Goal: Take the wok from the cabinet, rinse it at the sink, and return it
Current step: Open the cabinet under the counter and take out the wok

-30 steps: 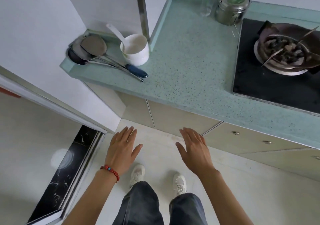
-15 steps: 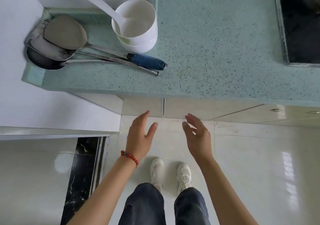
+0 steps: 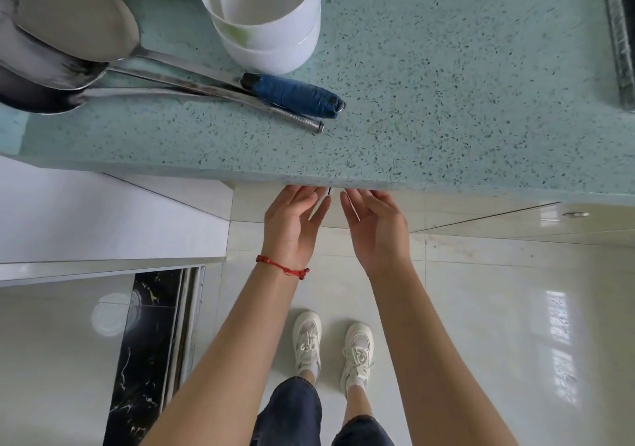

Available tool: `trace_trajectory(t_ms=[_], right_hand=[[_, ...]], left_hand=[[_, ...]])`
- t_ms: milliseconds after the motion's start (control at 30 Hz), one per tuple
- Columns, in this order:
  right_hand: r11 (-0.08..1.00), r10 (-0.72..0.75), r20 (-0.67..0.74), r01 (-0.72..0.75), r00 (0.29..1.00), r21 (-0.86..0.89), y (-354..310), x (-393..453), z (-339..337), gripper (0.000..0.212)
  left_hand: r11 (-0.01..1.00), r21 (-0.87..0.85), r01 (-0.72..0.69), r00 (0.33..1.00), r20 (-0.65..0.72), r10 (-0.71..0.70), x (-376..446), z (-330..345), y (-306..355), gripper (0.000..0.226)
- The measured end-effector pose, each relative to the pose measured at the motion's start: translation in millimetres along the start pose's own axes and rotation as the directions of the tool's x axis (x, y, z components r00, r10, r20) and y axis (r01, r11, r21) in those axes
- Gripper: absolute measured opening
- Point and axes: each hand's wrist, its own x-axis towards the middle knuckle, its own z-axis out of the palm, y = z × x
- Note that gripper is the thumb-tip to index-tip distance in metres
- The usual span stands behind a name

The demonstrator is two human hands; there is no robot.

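A: What is nearest the camera?

B: The person's two bare forearms, reaching forward over dark trouser legs and a pair of white sneakers [image 3: 331, 346] on a glossy pale tiled floor [image 3: 498, 325]. A red string bracelet [image 3: 283, 268] circles the left wrist.

A: And the hands?

B: The left hand [image 3: 292, 222] and the right hand [image 3: 376, 229] are raised side by side, palms turned toward each other, fingers fairly straight and slightly spread. Their fingertips go up under the front lip of the countertop [image 3: 446, 101], right at the thin vertical seam between two cabinet doors [image 3: 330, 205]. Neither hand holds anything; whether the fingertips actually touch the door edges cannot be told, since the counter's lip hides them.

A: Where is the wok?

B: It does not show anywhere in view; the cabinet doors below the counter are closed.

A: What lies farther off?

B: On the speckled green counter, left of centre, metal ladles and a spatula [image 3: 75, 33] lie stacked, their handles pointing right, one with a blue grip [image 3: 295, 95]. Behind them stands a white cup set inside another [image 3: 268, 26]. At the far right edge runs the dark rim of a stove top [image 3: 623, 50].
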Motion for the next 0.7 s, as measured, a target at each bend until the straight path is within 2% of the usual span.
trace_trajectory(t_ms=[200,367,600,700], right_hand=[[0.999,0.018,-0.018,-0.018,1.000,-0.029,3.3,-7.7,-7.4,0.026],[0.996,-0.013,-0.098,0.004,0.995,-0.092,11.9,-36.7,-25.5,0.030],[0.904,-0.148,-0.296,0.008,0.944,-0.428,18.9,-77.2,-57.2,0.025],[0.862,-0.192,-0.319,0.004,0.928,-0.507,19.6,-94.8,-75.3,0.027]], left_hand=[[0.999,0.028,0.033,0.998,-0.049,-0.031,-7.5,-0.8,2.2,0.025],[0.995,0.075,0.068,0.986,-0.158,-0.055,-34.6,-16.8,-5.9,0.015],[0.956,0.293,0.031,0.961,-0.273,0.053,-92.0,-63.3,-17.8,0.012],[0.928,0.371,0.011,0.942,-0.315,0.115,-107.6,-79.0,-19.8,0.015]])
